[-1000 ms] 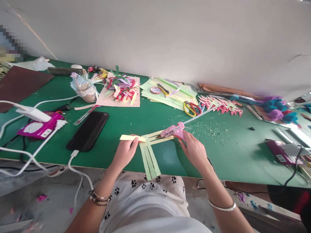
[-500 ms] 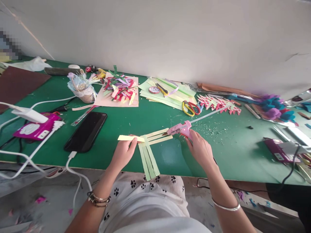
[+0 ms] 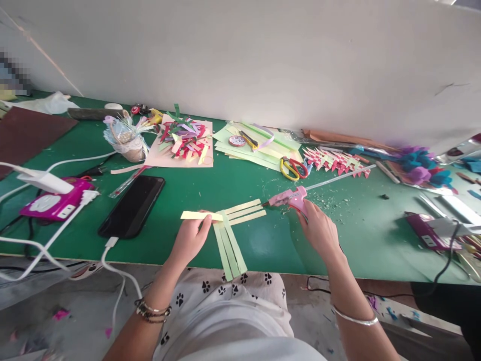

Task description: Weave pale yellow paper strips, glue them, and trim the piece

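My left hand (image 3: 192, 234) pinches the joined corner of some paper strips, thumb on top. From there, pale yellow strips (image 3: 246, 213) stretch right and light green strips (image 3: 230, 249) hang toward me over the table's front edge. One yellow strip (image 3: 195, 215) pokes out to the left across the fingers. My right hand (image 3: 319, 230) is closed around the handle of a pink glue gun (image 3: 291, 197). Its nozzle points left, just off the ends of the yellow strips, and a long clear glue stick (image 3: 340, 176) sticks out of its back.
Behind lie red-and-yellow scissors (image 3: 293, 168), pale green paper sheets (image 3: 233, 150), a heap of coloured strips (image 3: 188, 140) and woven red pieces (image 3: 334, 161). To the left are a black phone (image 3: 133, 205) and a magenta power strip (image 3: 60, 198) with cables. Glue crumbs lie beyond my right hand.
My right hand has drawn the glue gun to the right, so its nozzle has left the yellow strips. My left hand and the paper strips stay almost where they were.
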The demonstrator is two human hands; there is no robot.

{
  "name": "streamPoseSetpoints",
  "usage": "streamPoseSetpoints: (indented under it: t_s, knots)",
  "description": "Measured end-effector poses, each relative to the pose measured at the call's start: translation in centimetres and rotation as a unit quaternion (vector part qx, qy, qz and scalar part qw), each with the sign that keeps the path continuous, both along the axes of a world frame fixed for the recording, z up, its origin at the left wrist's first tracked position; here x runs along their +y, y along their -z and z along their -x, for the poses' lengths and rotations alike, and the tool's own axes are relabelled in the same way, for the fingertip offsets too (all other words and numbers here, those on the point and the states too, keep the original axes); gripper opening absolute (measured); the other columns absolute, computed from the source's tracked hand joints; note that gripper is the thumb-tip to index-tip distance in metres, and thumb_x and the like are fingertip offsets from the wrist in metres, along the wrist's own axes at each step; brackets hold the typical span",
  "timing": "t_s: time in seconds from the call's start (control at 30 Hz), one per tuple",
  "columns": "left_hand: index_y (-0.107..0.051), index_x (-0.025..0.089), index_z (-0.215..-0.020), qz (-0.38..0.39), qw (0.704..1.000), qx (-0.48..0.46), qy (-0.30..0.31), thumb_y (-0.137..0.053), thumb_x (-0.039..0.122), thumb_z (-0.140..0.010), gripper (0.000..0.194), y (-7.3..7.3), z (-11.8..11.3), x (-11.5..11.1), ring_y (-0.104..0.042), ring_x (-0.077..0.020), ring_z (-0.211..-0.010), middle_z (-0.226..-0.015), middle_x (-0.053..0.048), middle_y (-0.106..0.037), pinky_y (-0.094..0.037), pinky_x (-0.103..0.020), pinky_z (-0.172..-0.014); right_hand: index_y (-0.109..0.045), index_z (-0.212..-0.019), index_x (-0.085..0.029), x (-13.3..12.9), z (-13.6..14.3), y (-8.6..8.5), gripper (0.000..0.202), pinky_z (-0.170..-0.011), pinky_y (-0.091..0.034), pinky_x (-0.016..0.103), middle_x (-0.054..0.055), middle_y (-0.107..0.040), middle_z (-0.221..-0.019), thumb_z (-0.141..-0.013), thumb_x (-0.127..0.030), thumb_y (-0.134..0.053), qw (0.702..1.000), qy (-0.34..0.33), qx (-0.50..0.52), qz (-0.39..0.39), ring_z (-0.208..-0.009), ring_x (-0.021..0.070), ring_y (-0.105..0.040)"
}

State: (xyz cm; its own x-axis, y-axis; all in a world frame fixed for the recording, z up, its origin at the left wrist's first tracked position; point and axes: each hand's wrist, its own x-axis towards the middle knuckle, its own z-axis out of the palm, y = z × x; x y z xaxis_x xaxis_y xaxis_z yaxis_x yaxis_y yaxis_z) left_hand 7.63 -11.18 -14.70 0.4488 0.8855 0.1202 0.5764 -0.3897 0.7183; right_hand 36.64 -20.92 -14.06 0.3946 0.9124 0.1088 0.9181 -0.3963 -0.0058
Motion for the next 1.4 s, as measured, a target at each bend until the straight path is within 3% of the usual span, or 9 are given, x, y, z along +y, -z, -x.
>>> streamPoseSetpoints:
  t_s: [0.23, 0.4, 0.6, 0.83, 0.9, 1.0, 1.13, 1.27, 1.4]
  knots:
    - [-0.068, 0.014, -0.085, 0.002, 1.000, 0.004, 0.006, -0.031, 0.032, -0.090, 0.042, 0.1, 0.1, 0.0, -0.059, -0.0177, -0.072, -0.093, -0.008, -0.068, -0.044, -0.024, -0.066, -0.042, -0.118, -0.017, 0.1, -1.1, -0.6, 0.034, -0.051, -0.031, 0.026, 0.010, -0.061, -0.106, -0.091, -0.037, -0.036, 1.000, 0.025, -0.009, -0.014, -0.080, 0.0210, -0.059]
    - [-0.068, 0.014, -0.088, 0.004, 1.000, 0.011, 0.003, -0.031, 0.033, -0.091, 0.041, 0.2, 0.2, 0.1, -0.058, -0.0162, -0.067, -0.096, -0.007, -0.068, -0.043, -0.024, -0.062, -0.046, -0.108, -0.016, 2.7, -2.0, -1.2, 0.036, -0.051, -0.031, 0.026, 0.010, -0.062, -0.098, -0.087, -0.045, -0.042, 0.998, 0.062, 0.004, -0.029, -0.079, 0.0221, -0.060]
    - [-0.068, 0.014, -0.084, -0.014, 1.000, 0.008, 0.007, -0.031, 0.032, -0.090, 0.041, 0.3, 0.2, 0.2, -0.060, -0.0186, -0.077, -0.094, -0.008, -0.068, -0.045, -0.025, -0.069, -0.048, -0.103, -0.013, 6.1, -2.0, -0.2, 0.035, -0.058, -0.037, 0.028, 0.012, -0.062, -0.097, -0.086, -0.043, -0.044, 0.997, 0.063, 0.032, 0.012, -0.085, 0.0237, -0.060]
    - [-0.066, 0.015, -0.089, -0.049, 0.997, 0.055, 0.025, -0.027, 0.035, -0.091, 0.043, -0.1, 0.2, 0.1, -0.062, -0.0188, -0.076, -0.097, -0.008, -0.067, -0.046, -0.026, -0.067, -0.055, -0.099, -0.013, 6.9, -1.1, -0.4, 0.042, -0.063, -0.041, 0.031, 0.015, -0.060, -0.099, -0.084, -0.050, -0.044, 0.998, 0.064, -0.003, 0.008, -0.093, 0.0273, -0.057]
    - [-0.066, 0.016, -0.088, -0.060, 0.994, 0.089, 0.033, -0.026, 0.037, -0.091, 0.045, -0.4, 0.0, 0.1, -0.062, -0.0195, -0.076, -0.096, -0.008, -0.068, -0.046, -0.026, -0.065, -0.057, -0.099, -0.013, 6.8, -0.2, -1.7, 0.039, -0.067, -0.041, 0.033, 0.016, -0.060, -0.100, -0.083, -0.047, -0.046, 0.999, 0.033, -0.020, -0.036, -0.096, 0.0284, -0.054]
    - [-0.066, 0.016, -0.076, -0.087, 0.985, 0.140, 0.042, -0.026, 0.038, -0.092, 0.049, -0.8, -0.5, 0.2, -0.062, -0.0208, -0.070, -0.079, -0.008, -0.069, -0.044, -0.027, -0.059, -0.056, -0.106, -0.017, 6.6, 2.9, -4.0, 0.036, -0.073, -0.041, 0.032, 0.010, -0.060, -0.098, -0.084, -0.044, -0.047, 0.987, -0.117, 0.065, -0.093, -0.093, 0.0233, -0.054]
    - [-0.064, 0.018, -0.066, -0.155, 0.973, 0.163, 0.052, -0.032, 0.032, -0.090, 0.042, -1.0, -1.5, 0.2, -0.060, -0.0220, -0.065, -0.064, -0.007, -0.064, -0.044, -0.030, -0.060, -0.046, -0.120, -0.019, 7.1, 8.8, -5.3, 0.046, -0.063, -0.039, 0.023, 0.001, -0.059, -0.084, -0.082, -0.044, -0.050, 0.896, -0.330, 0.295, -0.040, -0.072, 0.0127, -0.055]
    - [-0.064, 0.018, -0.070, -0.188, 0.968, 0.153, 0.070, -0.040, 0.025, -0.086, 0.030, -0.9, -2.0, 0.2, -0.061, -0.0226, -0.069, -0.063, -0.007, -0.063, -0.046, -0.033, -0.069, -0.055, -0.106, -0.019, 8.5, 12.1, -4.3, 0.033, -0.055, -0.032, 0.021, -0.001, -0.057, -0.076, -0.079, -0.039, -0.053, 0.880, -0.350, 0.321, -0.028, -0.063, 0.0105, -0.049]
    - [-0.062, 0.018, -0.090, -0.176, 0.971, 0.141, 0.077, -0.038, 0.033, -0.089, 0.028, -0.5, -1.4, 0.0, -0.061, -0.0189, -0.069, -0.076, -0.005, -0.066, -0.044, -0.028, -0.060, -0.057, -0.081, -0.018, 9.2, 10.9, -3.7, 0.010, -0.054, -0.031, 0.021, -0.003, -0.051, -0.066, -0.078, -0.022, -0.048, 0.893, -0.314, 0.317, -0.064, -0.056, 0.0091, -0.043]
